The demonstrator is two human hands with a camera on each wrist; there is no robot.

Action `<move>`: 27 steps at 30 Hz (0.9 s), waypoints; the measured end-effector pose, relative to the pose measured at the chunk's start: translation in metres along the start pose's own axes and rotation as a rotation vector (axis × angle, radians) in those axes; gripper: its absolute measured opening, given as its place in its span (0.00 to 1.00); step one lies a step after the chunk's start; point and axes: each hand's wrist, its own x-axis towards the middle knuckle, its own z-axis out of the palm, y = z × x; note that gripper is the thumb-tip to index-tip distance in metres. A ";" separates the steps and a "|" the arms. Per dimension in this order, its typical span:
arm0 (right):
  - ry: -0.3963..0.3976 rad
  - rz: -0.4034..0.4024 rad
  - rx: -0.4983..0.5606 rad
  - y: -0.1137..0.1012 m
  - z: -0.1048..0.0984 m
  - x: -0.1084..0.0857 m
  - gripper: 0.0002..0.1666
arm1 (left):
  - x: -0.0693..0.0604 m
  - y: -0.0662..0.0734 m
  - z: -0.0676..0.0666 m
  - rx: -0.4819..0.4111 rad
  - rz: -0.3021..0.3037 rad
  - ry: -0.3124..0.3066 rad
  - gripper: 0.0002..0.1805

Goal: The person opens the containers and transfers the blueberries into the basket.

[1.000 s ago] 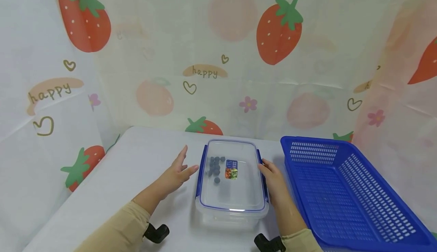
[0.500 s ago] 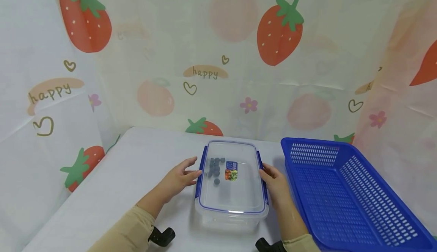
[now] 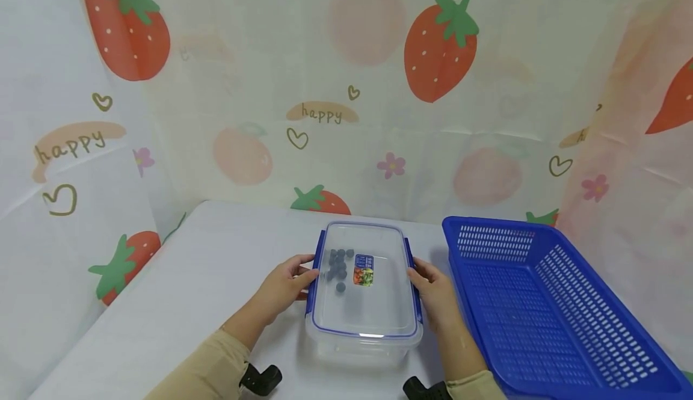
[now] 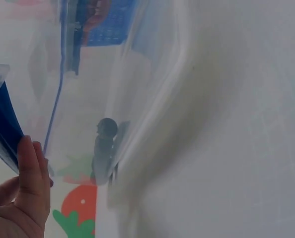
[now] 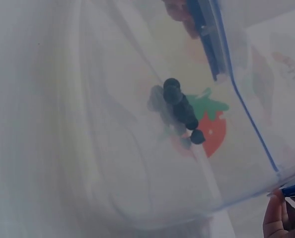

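A clear plastic food storage container (image 3: 373, 319) with a blue-edged lid stands on the white table, closed. Several dark round pieces that look like blueberries (image 3: 340, 275) show through it on its left side. At its left edge my left hand (image 3: 278, 292) grips the blue side clip, thumb on top and fingers below. My right hand (image 3: 441, 301) holds the opposite edge by the right clip (image 3: 418, 310). In the left wrist view, fingertips (image 4: 26, 148) meet the lower end of a blue clip (image 4: 6, 119). Some fingers are hidden in the head view.
To the right of the container lies a large blue perforated plastic basket (image 3: 530, 322), close to my right forearm. A strawberry-printed curtain (image 3: 325, 165) hangs behind the table (image 3: 216, 267) and on both sides.
My left hand has moved right, from spread fingers apart from the container to contact with its left clip. The right hand stays at the right edge. The container remains in place.
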 end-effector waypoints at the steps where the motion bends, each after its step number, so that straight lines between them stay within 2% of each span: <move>1: -0.001 0.000 0.003 0.000 0.000 0.001 0.25 | 0.000 0.000 0.000 -0.007 -0.002 -0.002 0.29; 9: -0.011 -0.014 0.019 0.001 -0.001 0.001 0.26 | 0.000 0.000 0.003 -0.048 0.003 0.006 0.26; 16: -0.004 -0.006 0.013 0.000 0.000 0.001 0.25 | 0.001 0.001 0.002 -0.038 -0.006 0.014 0.26; 27: -0.003 -0.013 0.020 0.001 -0.001 0.001 0.25 | 0.000 0.001 0.002 -0.102 -0.013 0.017 0.24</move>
